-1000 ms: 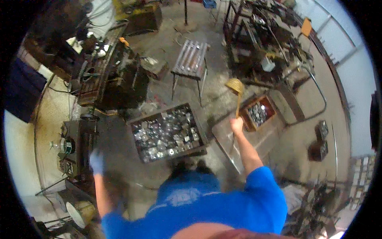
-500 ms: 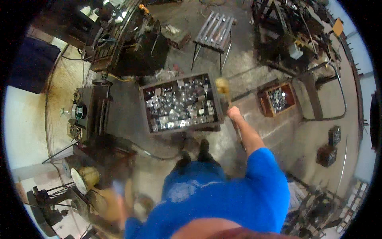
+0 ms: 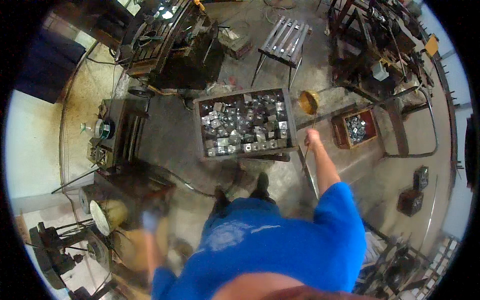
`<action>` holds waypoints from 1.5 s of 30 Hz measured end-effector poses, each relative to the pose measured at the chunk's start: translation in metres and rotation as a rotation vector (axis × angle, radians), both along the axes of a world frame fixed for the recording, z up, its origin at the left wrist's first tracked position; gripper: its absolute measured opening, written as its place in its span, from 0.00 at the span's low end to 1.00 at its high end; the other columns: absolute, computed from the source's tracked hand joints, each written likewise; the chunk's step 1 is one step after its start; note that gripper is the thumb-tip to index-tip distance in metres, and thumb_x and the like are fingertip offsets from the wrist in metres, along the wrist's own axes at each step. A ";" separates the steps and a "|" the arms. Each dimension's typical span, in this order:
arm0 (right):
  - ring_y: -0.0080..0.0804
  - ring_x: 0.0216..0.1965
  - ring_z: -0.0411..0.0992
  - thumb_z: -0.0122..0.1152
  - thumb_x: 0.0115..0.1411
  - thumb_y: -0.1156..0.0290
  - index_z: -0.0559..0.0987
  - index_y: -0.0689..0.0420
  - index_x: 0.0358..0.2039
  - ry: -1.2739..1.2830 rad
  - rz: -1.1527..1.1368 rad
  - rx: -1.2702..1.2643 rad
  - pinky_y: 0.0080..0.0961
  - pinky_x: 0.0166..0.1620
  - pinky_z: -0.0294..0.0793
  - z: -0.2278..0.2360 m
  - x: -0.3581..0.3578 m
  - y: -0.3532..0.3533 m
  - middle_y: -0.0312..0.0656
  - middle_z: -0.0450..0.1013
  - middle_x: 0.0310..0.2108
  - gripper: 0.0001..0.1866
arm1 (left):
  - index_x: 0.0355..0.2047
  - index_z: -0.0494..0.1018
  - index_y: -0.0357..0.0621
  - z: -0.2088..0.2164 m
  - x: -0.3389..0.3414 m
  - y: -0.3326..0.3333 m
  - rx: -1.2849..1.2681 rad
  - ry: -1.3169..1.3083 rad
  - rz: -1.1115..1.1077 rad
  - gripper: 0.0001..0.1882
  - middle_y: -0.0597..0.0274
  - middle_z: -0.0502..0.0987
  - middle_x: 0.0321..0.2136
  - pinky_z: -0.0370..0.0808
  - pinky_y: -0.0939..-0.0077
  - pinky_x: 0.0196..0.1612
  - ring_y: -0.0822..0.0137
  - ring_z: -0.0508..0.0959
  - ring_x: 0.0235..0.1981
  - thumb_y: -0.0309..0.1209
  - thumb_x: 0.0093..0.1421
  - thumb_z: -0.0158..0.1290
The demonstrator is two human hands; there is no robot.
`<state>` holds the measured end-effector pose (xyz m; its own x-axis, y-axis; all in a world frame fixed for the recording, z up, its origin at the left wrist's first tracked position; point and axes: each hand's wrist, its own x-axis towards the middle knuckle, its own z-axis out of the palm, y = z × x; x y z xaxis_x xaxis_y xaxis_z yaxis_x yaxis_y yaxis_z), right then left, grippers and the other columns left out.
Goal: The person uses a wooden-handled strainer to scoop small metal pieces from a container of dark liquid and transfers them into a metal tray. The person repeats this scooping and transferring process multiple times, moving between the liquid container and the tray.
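My right hand (image 3: 312, 137), arm stretched forward, is closed round the thin handle of a yellow ladle-like scoop (image 3: 308, 102). The scoop's round bowl hangs just right of a large metal bin (image 3: 198, 131), apart from its rim. Many small shiny metal blocks (image 3: 235, 122) fill the bin; some stand in a row along its near side. My left hand (image 3: 149, 220), at my left side, is smeared by motion and looks bluish. Whether that is a glove or something held cannot be made out, and its fingers are not distinct.
A wooden box (image 3: 342, 132) of small metal parts sits to the right. Beyond the bin stands a small slatted metal stand (image 3: 285, 41). Machines line the left, including one with a handwheel (image 3: 141, 91). A lamp with a round shade (image 3: 107, 217) stands near my left arm.
The whole view has shifted, so the bin sits farther right. My right hand still grips the scoop, whose bowl now shows more plainly. My left hand has moved slightly forward.
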<state>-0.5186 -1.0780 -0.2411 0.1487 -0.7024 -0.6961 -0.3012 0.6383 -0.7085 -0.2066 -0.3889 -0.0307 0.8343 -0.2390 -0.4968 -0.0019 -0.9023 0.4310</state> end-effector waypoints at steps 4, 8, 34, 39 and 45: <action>0.17 0.10 0.50 0.49 0.50 0.67 0.61 0.57 0.22 -0.978 -0.351 0.682 0.15 0.12 0.50 0.126 0.028 0.011 0.30 0.51 0.12 0.09 | 0.37 0.71 0.36 -0.050 0.044 0.109 0.170 -0.164 -0.347 0.12 0.56 0.75 0.33 0.70 0.76 0.35 0.69 0.72 0.33 0.28 0.53 0.50; 0.16 0.13 0.52 0.48 0.51 0.67 0.62 0.58 0.26 -1.385 -0.123 0.645 0.14 0.15 0.55 0.237 0.037 0.060 0.30 0.52 0.15 0.09 | 0.39 0.71 0.36 -0.053 0.090 0.065 -0.001 -0.168 -0.403 0.14 0.56 0.74 0.36 0.70 0.75 0.36 0.69 0.72 0.34 0.29 0.53 0.50; 0.23 0.11 0.55 0.45 0.47 0.72 0.60 0.54 0.11 -0.436 -0.426 -0.453 0.22 0.14 0.55 0.229 0.463 0.264 0.34 0.56 0.11 0.11 | 0.38 0.72 0.39 0.007 0.403 -0.002 -0.081 -0.149 -0.376 0.18 0.46 0.74 0.34 0.69 0.67 0.40 0.52 0.73 0.38 0.36 0.49 0.52; 0.24 0.10 0.53 0.48 0.47 0.72 0.62 0.54 0.11 -0.398 -0.450 -0.316 0.23 0.14 0.53 0.183 0.543 0.263 0.33 0.55 0.10 0.11 | 0.37 0.73 0.40 0.036 0.484 -0.037 0.044 -0.274 -0.421 0.19 0.49 0.73 0.35 0.68 0.65 0.42 0.52 0.72 0.39 0.40 0.50 0.51; 0.25 0.09 0.52 0.47 0.46 0.71 0.61 0.54 0.09 -0.373 0.054 0.012 0.22 0.12 0.51 0.173 0.597 0.269 0.34 0.53 0.09 0.12 | 0.38 0.73 0.40 0.038 0.576 -0.067 -0.125 -0.258 -0.491 0.17 0.47 0.73 0.34 0.69 0.67 0.41 0.50 0.72 0.36 0.37 0.50 0.51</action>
<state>0.0786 -0.8088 -0.0680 0.4302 -0.6786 -0.5953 -0.0569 0.6378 -0.7681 0.3689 -0.4556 0.0075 0.7012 -0.6735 -0.2341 -0.5278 -0.7111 0.4646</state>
